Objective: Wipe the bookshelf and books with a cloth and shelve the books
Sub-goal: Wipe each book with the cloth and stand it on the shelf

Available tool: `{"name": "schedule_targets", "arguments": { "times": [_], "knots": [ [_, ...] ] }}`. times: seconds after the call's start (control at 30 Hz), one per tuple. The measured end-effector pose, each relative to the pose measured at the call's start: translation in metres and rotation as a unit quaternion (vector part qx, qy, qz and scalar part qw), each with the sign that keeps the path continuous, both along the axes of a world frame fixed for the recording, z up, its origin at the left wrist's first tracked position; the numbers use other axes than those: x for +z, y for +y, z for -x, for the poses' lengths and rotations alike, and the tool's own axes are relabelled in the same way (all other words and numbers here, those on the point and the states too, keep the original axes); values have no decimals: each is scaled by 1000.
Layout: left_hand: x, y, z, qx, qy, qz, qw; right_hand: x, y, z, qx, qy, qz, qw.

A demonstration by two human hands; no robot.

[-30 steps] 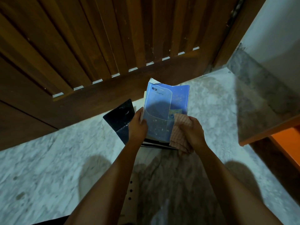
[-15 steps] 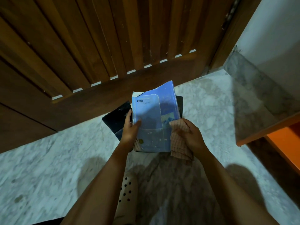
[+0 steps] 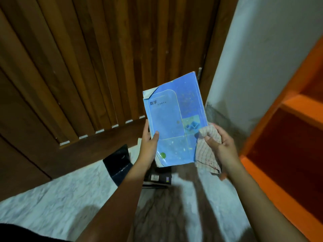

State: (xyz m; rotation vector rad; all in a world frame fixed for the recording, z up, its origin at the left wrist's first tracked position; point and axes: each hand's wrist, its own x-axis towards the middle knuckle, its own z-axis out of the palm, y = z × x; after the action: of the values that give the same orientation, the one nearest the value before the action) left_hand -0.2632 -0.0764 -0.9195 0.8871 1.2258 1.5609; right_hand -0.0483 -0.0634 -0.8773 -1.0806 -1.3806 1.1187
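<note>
The left hand (image 3: 148,145) pinches the blue book's (image 3: 174,123) lower left edge, thumb on the cover, fingers curled behind. The right hand (image 3: 222,145) is closed around a bunched checked cloth (image 3: 207,151), which touches the book's lower right edge. Beneath it, dark books (image 3: 120,163) lie on the marble floor (image 3: 52,198); the orange bookshelf (image 3: 288,137) stands just right.

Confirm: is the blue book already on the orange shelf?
No, the blue book is held in the left hand, clear of the orange shelf.
</note>
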Motion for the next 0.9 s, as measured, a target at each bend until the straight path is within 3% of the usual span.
{"name": "schedule_targets", "arguments": {
  "times": [0.27, 0.57, 0.8, 0.9],
  "knots": [
    [109, -26, -38, -38, 35, -139, 989, 106, -46, -43, 4, 77, -90, 993],
    [209, -49, -65, -58, 60, -253, 964, 151, -69, -77, -36, 148, -95, 984],
    [246, -44, -82, -52, 5, -309, 950, 152, -69, -88, -52, 113, -85, 989],
    [244, -41, -88, -52, -15, -301, 952, 148, -57, -90, -126, 25, -97, 987]
  ]
}}
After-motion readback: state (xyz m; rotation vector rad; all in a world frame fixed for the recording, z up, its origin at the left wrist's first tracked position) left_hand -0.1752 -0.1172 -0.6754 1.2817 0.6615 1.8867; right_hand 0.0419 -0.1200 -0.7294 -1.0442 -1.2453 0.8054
